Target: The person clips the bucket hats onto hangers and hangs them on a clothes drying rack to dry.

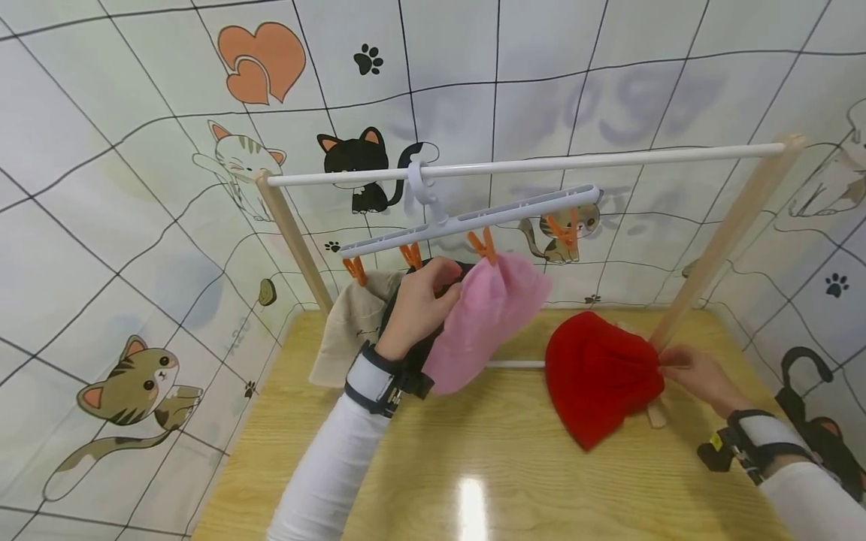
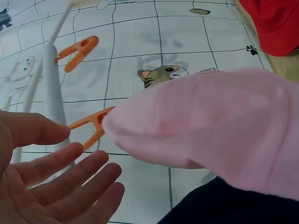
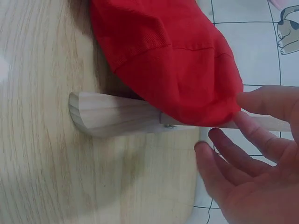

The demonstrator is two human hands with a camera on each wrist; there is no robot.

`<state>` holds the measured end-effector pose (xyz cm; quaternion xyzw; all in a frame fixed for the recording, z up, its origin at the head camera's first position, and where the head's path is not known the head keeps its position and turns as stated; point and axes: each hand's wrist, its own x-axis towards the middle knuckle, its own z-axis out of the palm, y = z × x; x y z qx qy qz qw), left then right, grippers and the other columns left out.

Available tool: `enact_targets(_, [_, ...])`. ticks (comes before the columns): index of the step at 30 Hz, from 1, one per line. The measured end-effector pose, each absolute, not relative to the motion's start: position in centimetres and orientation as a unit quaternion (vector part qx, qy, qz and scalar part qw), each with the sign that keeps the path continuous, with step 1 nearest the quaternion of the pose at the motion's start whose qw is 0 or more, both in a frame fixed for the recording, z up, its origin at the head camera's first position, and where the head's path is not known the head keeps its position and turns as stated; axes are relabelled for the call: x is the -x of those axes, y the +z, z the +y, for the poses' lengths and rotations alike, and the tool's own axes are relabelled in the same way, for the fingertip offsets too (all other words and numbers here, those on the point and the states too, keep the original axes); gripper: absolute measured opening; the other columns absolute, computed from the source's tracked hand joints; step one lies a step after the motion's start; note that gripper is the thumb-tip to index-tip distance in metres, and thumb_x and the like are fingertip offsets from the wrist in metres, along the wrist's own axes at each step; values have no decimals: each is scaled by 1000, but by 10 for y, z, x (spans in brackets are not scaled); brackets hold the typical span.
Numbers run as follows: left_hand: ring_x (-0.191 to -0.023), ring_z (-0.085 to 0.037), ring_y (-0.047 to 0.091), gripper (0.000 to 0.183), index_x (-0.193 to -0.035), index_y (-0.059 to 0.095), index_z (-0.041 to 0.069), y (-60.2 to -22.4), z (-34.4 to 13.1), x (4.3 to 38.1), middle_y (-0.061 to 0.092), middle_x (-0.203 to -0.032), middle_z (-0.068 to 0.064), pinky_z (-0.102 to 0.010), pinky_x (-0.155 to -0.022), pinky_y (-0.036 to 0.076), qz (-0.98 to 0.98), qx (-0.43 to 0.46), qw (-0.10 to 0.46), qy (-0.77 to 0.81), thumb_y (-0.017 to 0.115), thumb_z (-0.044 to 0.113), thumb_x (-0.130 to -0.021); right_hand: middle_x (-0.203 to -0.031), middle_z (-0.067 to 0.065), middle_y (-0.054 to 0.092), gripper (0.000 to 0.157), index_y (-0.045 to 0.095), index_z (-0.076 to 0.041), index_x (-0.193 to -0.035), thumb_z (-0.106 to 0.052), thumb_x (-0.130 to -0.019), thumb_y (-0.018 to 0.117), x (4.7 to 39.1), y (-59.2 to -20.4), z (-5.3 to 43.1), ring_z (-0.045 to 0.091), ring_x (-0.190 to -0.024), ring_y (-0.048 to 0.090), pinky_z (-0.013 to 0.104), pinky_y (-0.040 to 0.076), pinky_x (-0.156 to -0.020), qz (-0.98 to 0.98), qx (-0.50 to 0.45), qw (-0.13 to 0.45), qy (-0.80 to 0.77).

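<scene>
My right hand (image 1: 700, 376) pinches the edge of a red cloth hat (image 1: 602, 376) between thumb and forefinger, the other fingers spread. In the right wrist view the hat (image 3: 177, 65) hangs in front of a wooden stand leg. My left hand (image 1: 422, 304) is raised among the hanging hats, fingers loose and holding nothing. In the left wrist view its thumb and forefinger tips are right at the handles of an orange clip (image 2: 96, 127), whose other end grips a pink hat (image 2: 201, 121). A dark hat (image 2: 229, 205) and a beige hat (image 1: 355, 327) hang to its left.
A pale clip hanger (image 1: 467, 222) hooks over the white rail (image 1: 541, 163) of a wooden-legged stand. An orange clip (image 1: 563, 231) at its right end holds nothing. The stand is on a wooden table (image 1: 528, 473), against a cat-print backdrop. A dark hook-topped object (image 1: 805, 383) stands far right.
</scene>
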<state>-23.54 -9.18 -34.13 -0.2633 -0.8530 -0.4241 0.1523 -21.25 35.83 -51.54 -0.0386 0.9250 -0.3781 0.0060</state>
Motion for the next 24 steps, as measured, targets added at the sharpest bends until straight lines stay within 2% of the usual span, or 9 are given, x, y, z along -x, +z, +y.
enact_targets(3, [-98,-22,65,20,-109,63,-1,-336,-91,231,68,-104,-14,-31,-86,50,-847,274,160,-426,61,5,-90,-110,37,55,30,52,17,-108,-6,-92,60,213,-518,357,52,-100,55,34,50,-69,921,31,21,-388])
enact_targets(10, [-92,-19,65,16,-104,63,-3,-334,-85,226,68,-99,-13,-24,-80,51,-839,291,154,-434,61,0,-89,-109,39,54,31,50,19,-109,-5,-92,59,214,-520,353,54,-99,55,26,48,-66,919,37,14,-392])
enact_targets(12, [-90,-19,65,15,-103,64,-3,-336,-83,225,68,-97,-12,-23,-78,52,-838,295,156,-431,60,-1,-89,-109,39,53,33,49,19,-109,-7,-92,60,213,-518,351,53,-99,55,29,49,-68,919,34,17,-393])
enact_targets(17, [-87,-18,65,11,-96,64,-2,-345,-77,224,69,-92,-11,-22,-77,51,-837,311,167,-419,60,-5,-86,-109,34,54,38,48,16,-112,-16,-95,61,213,-511,339,47,-97,53,33,49,-69,916,27,28,-400])
enact_targets(24, [-86,-20,66,10,-96,65,-1,-359,-68,220,69,-92,-11,-22,-78,51,-844,334,161,-388,62,-2,-86,-101,26,57,33,49,13,-107,-14,-94,62,212,-500,318,35,-90,57,24,50,-64,906,34,17,-421])
